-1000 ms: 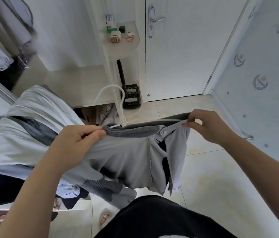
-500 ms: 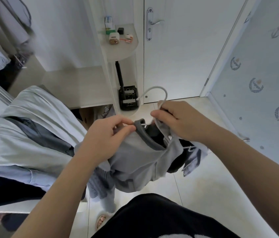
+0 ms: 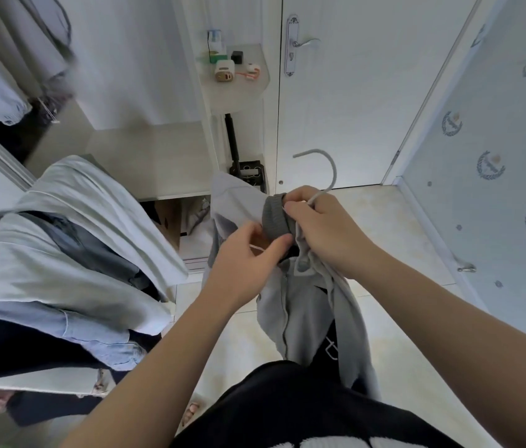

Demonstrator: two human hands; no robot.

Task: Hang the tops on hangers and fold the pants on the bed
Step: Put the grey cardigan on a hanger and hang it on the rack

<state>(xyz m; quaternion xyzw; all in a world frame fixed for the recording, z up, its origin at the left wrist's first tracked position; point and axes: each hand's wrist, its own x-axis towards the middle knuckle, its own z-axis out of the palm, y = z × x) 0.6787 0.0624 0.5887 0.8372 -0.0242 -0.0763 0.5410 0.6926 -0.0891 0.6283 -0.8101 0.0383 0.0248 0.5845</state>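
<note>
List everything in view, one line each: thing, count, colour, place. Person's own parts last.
grey top: one, pale grey, held at centre.
hanger: one, white, hook rising above the top.
clothes pile: one, pale green, blue and dark, left.
door: one, white, straight ahead.
corner shelf: one, white, beside the door, small items on it.
wallpaper: pale blue, patterned, right.
floor: cream tiles, below.
left hand: one, pinches the grey top.
right hand: one, grips the hanger's neck.

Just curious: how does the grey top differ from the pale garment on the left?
The grey top is held up; the pale garment lies draped on a pile. The grey top has a white hanger at its collar; the pale garment has none. Both are cloth.
</note>
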